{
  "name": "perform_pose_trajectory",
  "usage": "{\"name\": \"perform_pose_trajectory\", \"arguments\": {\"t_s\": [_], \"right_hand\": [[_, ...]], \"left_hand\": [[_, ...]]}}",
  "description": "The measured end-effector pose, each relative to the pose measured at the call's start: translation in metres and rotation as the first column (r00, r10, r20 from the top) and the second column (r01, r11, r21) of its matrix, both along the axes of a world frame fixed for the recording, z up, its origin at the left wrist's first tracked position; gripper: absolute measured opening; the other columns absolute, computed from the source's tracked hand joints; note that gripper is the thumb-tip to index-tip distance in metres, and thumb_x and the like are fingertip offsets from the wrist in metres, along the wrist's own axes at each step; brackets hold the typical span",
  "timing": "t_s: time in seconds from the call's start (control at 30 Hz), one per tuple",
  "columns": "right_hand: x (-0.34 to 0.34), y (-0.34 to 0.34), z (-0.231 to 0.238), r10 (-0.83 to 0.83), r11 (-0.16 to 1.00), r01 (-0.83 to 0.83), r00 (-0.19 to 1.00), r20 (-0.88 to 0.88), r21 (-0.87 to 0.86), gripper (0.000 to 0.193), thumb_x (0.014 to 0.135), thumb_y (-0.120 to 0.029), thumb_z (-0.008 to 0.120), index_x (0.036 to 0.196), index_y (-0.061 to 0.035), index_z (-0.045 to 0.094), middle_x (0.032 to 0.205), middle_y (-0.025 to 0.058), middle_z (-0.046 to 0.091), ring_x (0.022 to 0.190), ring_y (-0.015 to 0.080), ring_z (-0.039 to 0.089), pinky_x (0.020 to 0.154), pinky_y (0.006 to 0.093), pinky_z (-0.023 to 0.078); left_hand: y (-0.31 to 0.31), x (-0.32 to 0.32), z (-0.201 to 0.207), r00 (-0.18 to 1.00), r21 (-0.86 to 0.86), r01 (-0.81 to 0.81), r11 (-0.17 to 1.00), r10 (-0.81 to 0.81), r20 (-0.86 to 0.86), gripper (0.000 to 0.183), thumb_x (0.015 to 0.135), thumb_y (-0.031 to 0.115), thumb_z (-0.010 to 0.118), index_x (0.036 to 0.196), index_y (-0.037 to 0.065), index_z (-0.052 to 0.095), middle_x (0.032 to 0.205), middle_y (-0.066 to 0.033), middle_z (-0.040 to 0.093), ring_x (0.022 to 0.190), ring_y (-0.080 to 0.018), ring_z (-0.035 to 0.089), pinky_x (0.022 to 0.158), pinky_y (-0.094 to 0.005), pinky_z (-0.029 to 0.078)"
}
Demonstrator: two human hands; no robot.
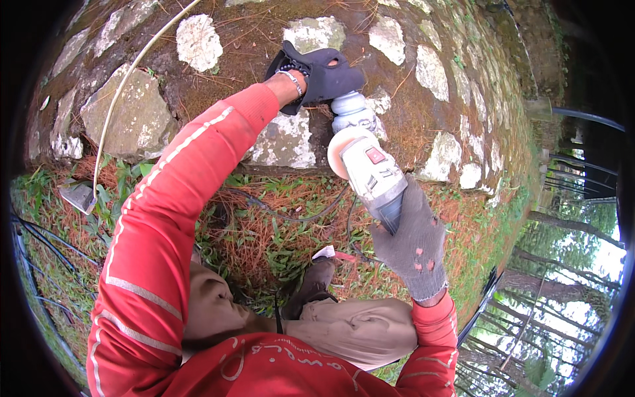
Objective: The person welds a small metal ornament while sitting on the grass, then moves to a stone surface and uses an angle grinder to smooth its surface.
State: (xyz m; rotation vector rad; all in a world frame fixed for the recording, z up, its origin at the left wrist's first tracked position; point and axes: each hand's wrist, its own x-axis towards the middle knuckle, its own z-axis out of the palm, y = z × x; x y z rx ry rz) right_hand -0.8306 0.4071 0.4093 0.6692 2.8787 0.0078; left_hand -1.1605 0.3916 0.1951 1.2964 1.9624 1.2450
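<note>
Far out between eight and nine o'clock, dark cables (49,246) straggling over grass. At nine, low in the greenery, a metal tool head (78,197), with a thin pale pole (114,112) bending up past ten o'clock and crossing in front of the stone wall (241,40). From ten round to two, whitish stones set among brown, mossy joints, strewn with pine needles. Inward of the pole, a red sleeve (192,152) slanting up toward twelve, hiding part of the wall's lower edge. Close to the centre, a dark cord (311,218) looping through needles and weeds, between wall and feet; at six o'clock, a dark boot (311,284). At twelve, the left hand (324,74), dark-gloved, bent over a pale blue ribbed piece (352,112) at one; cannot tell whether gripping or merely touching, with fingertips hidden. Between five and six, near the boot, a small red and white object (346,257). Near the centre toward two, a white grinder (374,169), tilted before the wall. At four, the right hand (413,245), in a worn grey knit glove, wrapped around the grinder's dark rear end. Farther out, a bluish pipe (589,118) between two and three, and tree trunks (552,287) near four.
</note>
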Motion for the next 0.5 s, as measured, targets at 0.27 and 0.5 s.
{"name": "perform_pose_trajectory", "arguments": {"t_s": [0.27, 0.5], "right_hand": [[-0.009, -0.003, 0.004, -0.080, 0.990, 0.077, 0.997, -0.019, -0.117, 0.082, 0.083, -0.023, 0.086, 0.154, -0.0003, 0.051, 0.126, 0.0282, 0.073, 0.108, 0.0489, 0.076, 0.090, 0.0541, 0.064], [0.000, 0.010, 0.006, -0.180, 0.949, 0.136, 0.974, -0.136, -0.284, 0.074, 0.077, -0.011, 0.084, 0.144, -0.0025, 0.056, 0.119, 0.0279, 0.076, 0.109, 0.0503, 0.076, 0.092, 0.0508, 0.061]], "left_hand": [[-0.012, -0.018, -0.025, 0.893, 0.009, 0.126, 0.992, -0.109, -0.436, 0.035, 0.110, 0.016, 0.068, 0.145, 0.013, 0.067, 0.129, -0.0060, 0.075, 0.110, -0.0144, 0.072, 0.101, -0.0317, 0.059], [-0.010, 0.005, 0.013, 1.000, -0.089, -0.011, 0.996, 0.009, -0.025, 0.037, 0.108, 0.035, 0.074, 0.134, 0.009, 0.074, 0.124, -0.0054, 0.079, 0.107, -0.0154, 0.073, 0.097, -0.0335, 0.061]]}}
